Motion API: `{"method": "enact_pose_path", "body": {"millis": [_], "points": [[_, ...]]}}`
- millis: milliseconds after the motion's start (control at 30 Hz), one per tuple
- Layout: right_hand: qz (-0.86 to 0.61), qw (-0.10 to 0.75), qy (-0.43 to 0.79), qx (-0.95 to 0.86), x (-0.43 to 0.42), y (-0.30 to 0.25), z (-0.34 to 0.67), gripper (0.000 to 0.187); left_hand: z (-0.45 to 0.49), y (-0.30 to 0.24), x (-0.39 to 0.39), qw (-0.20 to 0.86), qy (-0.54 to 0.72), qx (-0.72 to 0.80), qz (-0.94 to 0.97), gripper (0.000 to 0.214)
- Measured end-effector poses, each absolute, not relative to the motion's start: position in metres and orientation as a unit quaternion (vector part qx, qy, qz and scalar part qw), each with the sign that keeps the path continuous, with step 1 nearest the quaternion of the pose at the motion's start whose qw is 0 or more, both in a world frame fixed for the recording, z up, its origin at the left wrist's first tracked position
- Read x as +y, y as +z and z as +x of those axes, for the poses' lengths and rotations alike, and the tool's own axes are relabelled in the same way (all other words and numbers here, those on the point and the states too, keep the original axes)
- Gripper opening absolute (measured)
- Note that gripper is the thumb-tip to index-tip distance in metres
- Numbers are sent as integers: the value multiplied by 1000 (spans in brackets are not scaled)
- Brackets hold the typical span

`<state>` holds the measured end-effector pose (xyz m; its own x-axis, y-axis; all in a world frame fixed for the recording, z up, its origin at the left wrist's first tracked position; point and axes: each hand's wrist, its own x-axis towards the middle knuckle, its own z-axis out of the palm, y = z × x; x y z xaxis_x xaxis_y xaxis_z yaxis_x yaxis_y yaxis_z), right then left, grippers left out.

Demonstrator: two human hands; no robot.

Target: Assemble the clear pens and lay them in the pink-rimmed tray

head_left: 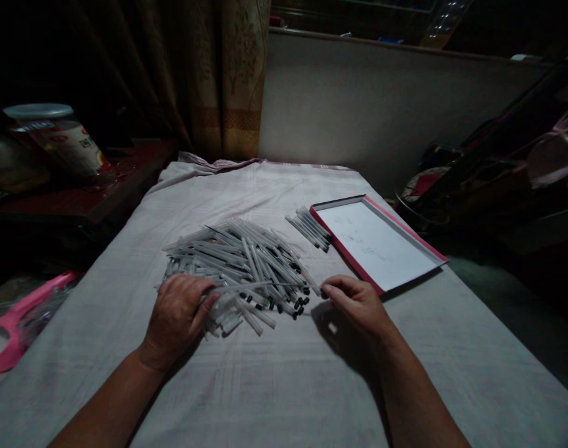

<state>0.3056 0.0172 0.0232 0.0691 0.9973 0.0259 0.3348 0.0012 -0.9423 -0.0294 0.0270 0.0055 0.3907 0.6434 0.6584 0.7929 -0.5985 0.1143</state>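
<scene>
Tube (241, 287) and thin dark rod (293, 284) are held nearly in line between the hands, their long axis laid crosswise, left to right, above the near part of the pile (228, 261) of clear tubes. The tube's left end is gripped between the thumb and fingers of the left hand (181, 311); the rod's right end appears to be pinched by the thumb and forefinger of the right hand (358, 305) (whether the rod is seated inside the tube cannot be told). The hands are set well apart, bridged only by that slender span. The pile is placed closer to the left hand, many of its black ends turned rightward. The right hand is nearer to the red-rimmed tray (395, 255), beside whose left wall a row of tubes (309, 228) is laid.

No brand can be read. On the lidded container (69, 140) at the far left, a red and white label (85, 146) is carried, its lettering too dim to be made out. Faint marks are shown on the tray's white floor, but no words.
</scene>
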Motion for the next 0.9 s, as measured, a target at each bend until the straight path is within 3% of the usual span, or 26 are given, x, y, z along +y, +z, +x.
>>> {"method": "enact_pose_path", "body": {"millis": [167, 567, 767, 900], "points": [[-649, 502, 299, -487, 25, 10, 306, 35, -41, 2, 34, 153, -357, -470, -793, 15], [-640, 429, 214, -600, 18, 0, 274, 29, -4, 6, 13, 66, -332, -403, -850, 22], [-553, 404, 378, -623, 6, 11, 261, 59, 10, 6, 4, 35, -322, -357, -876, 20], [-534, 372, 468, -598, 3, 10, 252, 63, 12, 6, 2, 47, -321, -337, -884, 21]]}}
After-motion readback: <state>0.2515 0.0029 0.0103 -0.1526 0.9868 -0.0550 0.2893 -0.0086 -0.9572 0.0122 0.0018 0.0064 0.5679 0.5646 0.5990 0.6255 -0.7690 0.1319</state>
